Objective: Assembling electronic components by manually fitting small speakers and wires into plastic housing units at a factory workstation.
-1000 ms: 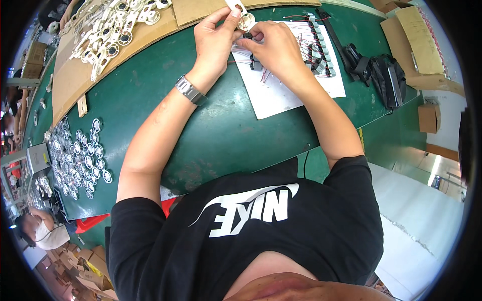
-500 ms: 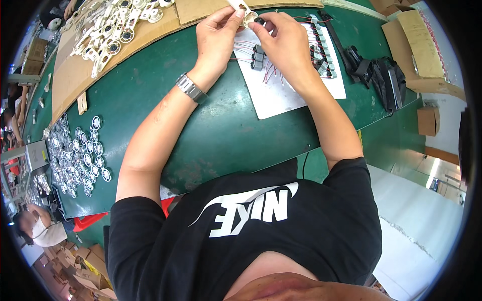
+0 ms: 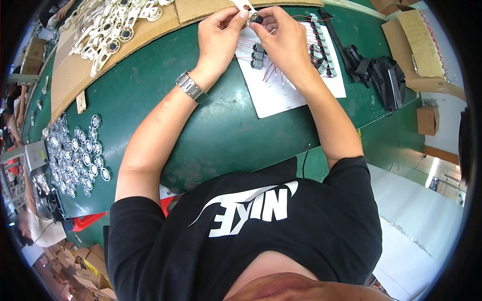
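At the far edge of the green table, my left hand pinches a cream plastic housing with a ring-shaped end. My right hand meets it there, thumb and fingers closed around a small black round part set against the ring. Its exact seat is partly hidden by my fingers. Beneath my right hand lies a white sheet. On that sheet sit a black block pair and a row of small grey motors with thin red wires.
A cardboard sheet at the far left carries a pile of cream housings. Nearer, many silvery round parts lie on the table. A black bag and a cardboard box are at right. Another person is at the left edge.
Both hands stay together at the same place, with the housing and black part shifted slightly. Some right-hand fingers have lifted a little. The person at far left has moved an arm.
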Action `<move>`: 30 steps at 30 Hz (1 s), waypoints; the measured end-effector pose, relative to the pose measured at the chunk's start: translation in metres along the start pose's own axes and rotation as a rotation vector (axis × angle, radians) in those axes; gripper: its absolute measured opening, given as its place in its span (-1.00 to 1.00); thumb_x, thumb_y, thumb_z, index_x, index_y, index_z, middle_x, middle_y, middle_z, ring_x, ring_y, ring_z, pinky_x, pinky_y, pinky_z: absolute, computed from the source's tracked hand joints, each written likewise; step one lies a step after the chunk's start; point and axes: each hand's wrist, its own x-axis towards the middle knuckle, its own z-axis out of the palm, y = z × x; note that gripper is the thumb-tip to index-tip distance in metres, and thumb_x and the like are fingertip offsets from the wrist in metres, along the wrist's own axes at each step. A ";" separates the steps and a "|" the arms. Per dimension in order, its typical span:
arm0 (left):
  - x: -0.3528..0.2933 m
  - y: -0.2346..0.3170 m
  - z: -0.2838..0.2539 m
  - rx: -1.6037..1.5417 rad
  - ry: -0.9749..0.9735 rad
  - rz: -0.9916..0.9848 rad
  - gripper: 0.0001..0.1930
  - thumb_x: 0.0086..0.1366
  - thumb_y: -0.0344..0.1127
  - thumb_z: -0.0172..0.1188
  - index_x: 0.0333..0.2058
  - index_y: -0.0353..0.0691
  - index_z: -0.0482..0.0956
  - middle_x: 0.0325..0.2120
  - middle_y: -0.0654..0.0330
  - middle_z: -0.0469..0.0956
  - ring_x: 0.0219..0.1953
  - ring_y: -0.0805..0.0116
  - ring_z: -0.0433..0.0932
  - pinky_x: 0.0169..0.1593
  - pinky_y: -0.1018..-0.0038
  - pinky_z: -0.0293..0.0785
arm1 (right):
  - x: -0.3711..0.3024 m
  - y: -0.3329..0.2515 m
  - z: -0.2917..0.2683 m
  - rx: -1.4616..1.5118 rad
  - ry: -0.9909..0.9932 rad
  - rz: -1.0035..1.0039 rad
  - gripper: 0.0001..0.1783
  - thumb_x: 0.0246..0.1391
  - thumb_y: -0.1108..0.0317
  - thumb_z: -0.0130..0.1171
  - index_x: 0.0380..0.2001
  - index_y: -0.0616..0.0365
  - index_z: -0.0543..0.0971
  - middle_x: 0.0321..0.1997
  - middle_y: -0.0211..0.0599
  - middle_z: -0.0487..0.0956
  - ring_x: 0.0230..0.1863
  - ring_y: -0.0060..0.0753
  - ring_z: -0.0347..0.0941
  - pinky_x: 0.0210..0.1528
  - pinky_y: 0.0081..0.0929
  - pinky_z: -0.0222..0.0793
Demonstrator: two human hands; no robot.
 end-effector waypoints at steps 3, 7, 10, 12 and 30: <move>0.000 0.002 0.001 -0.079 0.007 -0.061 -0.74 0.40 -0.32 0.29 -0.05 -0.37 0.67 -0.23 0.22 0.68 -0.20 0.50 0.63 -0.07 0.54 0.60 | 0.004 0.005 -0.002 0.015 -0.056 0.010 -0.68 0.00 0.33 0.44 -0.23 0.29 0.63 -0.37 -0.11 0.68 -0.37 -0.26 0.64 -0.25 -0.35 0.56; 0.002 0.002 -0.004 -0.186 -0.025 -0.124 -0.76 0.43 -0.33 0.24 -0.07 -0.39 0.66 -0.23 0.19 0.67 -0.19 0.46 0.65 -0.04 0.52 0.61 | 0.008 0.015 -0.001 0.038 -0.086 0.029 -0.63 -0.04 0.30 0.48 -0.21 0.28 0.63 -0.38 -0.13 0.68 -0.37 -0.32 0.63 -0.26 -0.40 0.55; 0.003 0.007 -0.004 -0.215 -0.042 -0.140 -0.77 0.44 -0.33 0.22 -0.08 -0.39 0.65 -0.22 0.16 0.67 -0.19 0.43 0.66 -0.02 0.50 0.61 | 0.009 0.011 -0.003 0.100 -0.038 0.002 -0.61 -0.03 0.27 0.50 -0.20 0.26 0.64 -0.41 -0.21 0.67 -0.39 -0.40 0.60 -0.30 -0.44 0.52; 0.002 0.008 -0.003 -0.207 -0.030 -0.149 -0.77 0.44 -0.33 0.21 -0.09 -0.40 0.64 -0.20 0.15 0.67 -0.18 0.42 0.66 -0.01 0.50 0.61 | 0.012 0.014 -0.006 0.155 -0.036 0.044 -0.60 -0.01 0.23 0.50 -0.16 0.23 0.65 -0.41 -0.31 0.66 -0.38 -0.46 0.58 -0.31 -0.48 0.49; 0.000 0.003 -0.004 -0.075 -0.148 -0.041 -0.76 0.40 -0.28 0.29 -0.09 -0.32 0.70 -0.27 0.25 0.68 -0.21 0.54 0.60 -0.09 0.59 0.49 | 0.020 0.022 -0.022 0.424 -0.406 0.366 -0.52 0.14 0.33 0.39 0.13 0.20 0.62 -0.30 -0.30 0.72 -0.40 -0.60 0.59 -0.33 -0.59 0.49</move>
